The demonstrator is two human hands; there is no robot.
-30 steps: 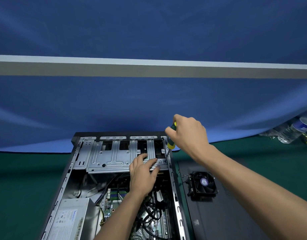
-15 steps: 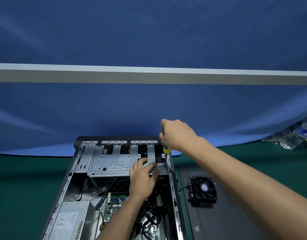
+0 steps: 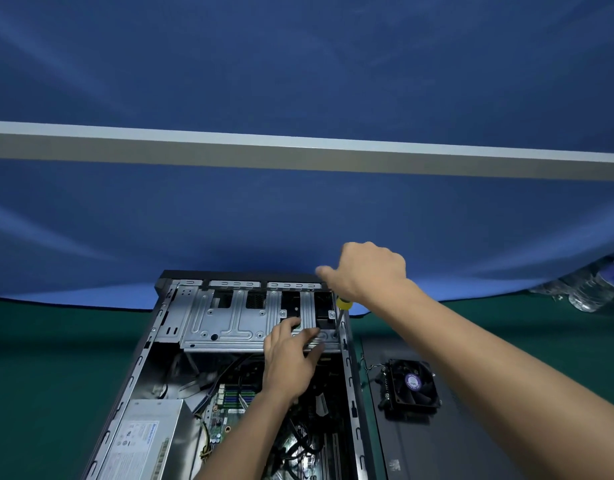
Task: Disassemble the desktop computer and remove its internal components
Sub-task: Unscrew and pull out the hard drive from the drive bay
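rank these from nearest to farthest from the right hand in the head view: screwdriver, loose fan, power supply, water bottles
1. screwdriver, gripped in the right hand itself
2. loose fan, on the panel right of the case
3. water bottles, far right edge
4. power supply, bottom left inside the case

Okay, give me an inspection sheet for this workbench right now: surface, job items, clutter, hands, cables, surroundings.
Surface: green mat, with a dark side panel lying right of the case.
Job's things: open computer case; silver drive cage at its far end; power supply near left; motherboard exposed; removed fan resting on the side panel.
Clutter: plastic bottles at far right.
Hands: left hand rests on the drive cage, fingers straight; right hand grips a yellow-handled screwdriver, tip down at the cage's right edge.
Cables: black cables inside the case.
Surroundings: blue backdrop with a grey bar across it.
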